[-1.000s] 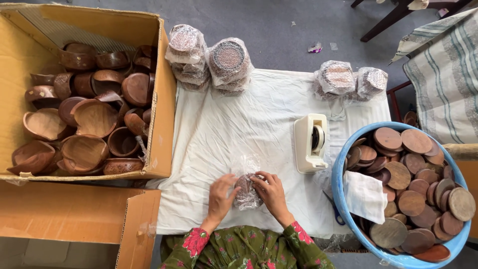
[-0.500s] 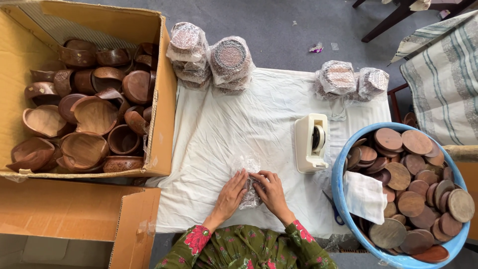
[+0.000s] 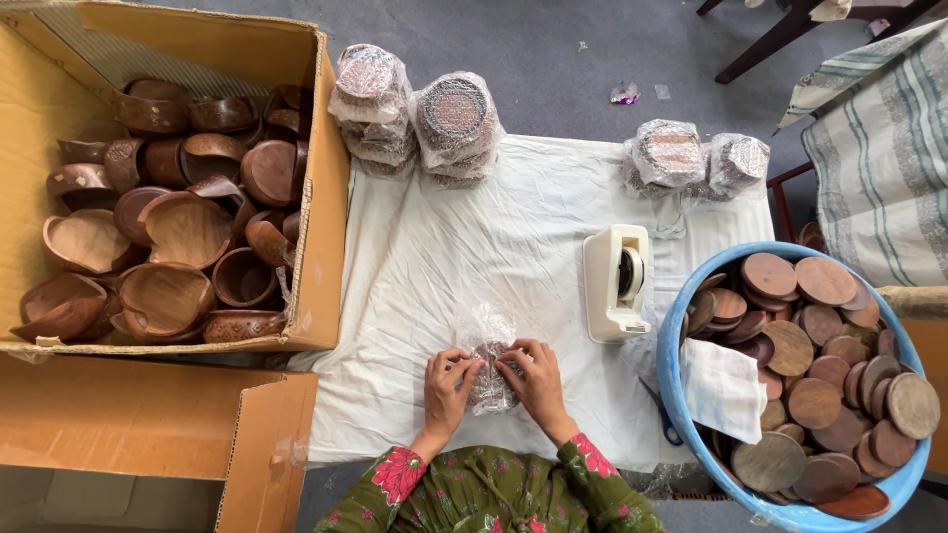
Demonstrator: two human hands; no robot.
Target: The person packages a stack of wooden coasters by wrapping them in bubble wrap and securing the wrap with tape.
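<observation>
White cloth-covered table [image 3: 464, 247] with tape dispenser [image 3: 616, 281], 4 wrapped stacks [image 3: 456, 123], scissors [image 3: 660, 413].

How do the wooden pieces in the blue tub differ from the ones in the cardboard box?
The wooden pieces in the round blue plastic tub are flat round discs; those in the open brown cardboard box are hollow, deep bowls. The discs lie stacked and overlapping, the bowls tilted at many angles. Both are dark brown, bare and unwrapped.
</observation>
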